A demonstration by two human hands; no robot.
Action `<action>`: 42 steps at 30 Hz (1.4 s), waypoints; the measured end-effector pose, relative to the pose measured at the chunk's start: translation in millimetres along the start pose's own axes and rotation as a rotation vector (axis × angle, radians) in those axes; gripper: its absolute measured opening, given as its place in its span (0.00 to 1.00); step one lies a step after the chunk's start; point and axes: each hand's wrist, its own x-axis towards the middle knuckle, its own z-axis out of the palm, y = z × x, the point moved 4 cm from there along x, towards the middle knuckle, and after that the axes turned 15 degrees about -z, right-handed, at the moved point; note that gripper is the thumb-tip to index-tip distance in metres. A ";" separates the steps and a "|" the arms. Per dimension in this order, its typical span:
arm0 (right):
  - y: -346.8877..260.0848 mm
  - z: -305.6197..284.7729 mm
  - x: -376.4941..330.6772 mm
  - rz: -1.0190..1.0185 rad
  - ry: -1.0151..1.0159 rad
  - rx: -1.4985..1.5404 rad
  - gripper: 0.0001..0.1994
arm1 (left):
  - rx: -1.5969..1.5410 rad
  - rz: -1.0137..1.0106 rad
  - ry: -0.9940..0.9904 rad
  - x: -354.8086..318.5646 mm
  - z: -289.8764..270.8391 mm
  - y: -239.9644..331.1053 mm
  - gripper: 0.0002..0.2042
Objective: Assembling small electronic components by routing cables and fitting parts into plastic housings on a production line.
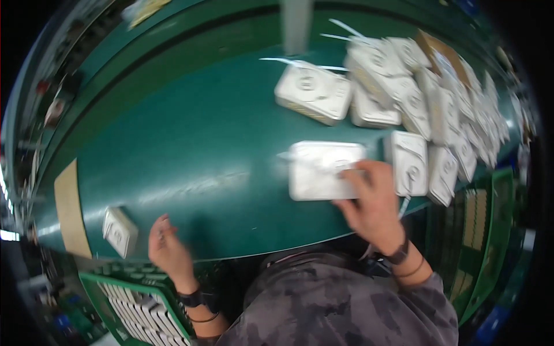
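Right hand (375, 205) grips a white rounded-corner box (317, 172), right of frame centre. Left hand (170, 252), lower left: finger opening indeterminable.

Right hand (376, 202): right of centre, farther out than left. Back of hand up, fingers (356, 177) and thumb (347, 211) bent in a grip. Right forearm (414, 270) comes in from near right, angled far-left. Left hand (170, 249): near left, fingers loosely bent, relaxed. Left forearm (206, 324) also angled far-left. Torso (340, 303) at near edge, between arms.
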 end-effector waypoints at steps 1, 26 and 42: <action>8.0 -3.3 -2.9 0.047 0.039 -0.055 0.26 | -0.043 -0.108 -0.028 -5.4 -1.2 -4.5 0.10; -247.6 202.7 185.3 -0.943 -0.076 0.385 0.23 | -0.745 -0.529 -0.286 -100.7 -36.8 -52.8 0.12; -56.8 6.0 16.6 -0.259 -0.067 0.401 0.26 | -0.814 -0.575 -1.237 -117.1 66.6 41.8 0.16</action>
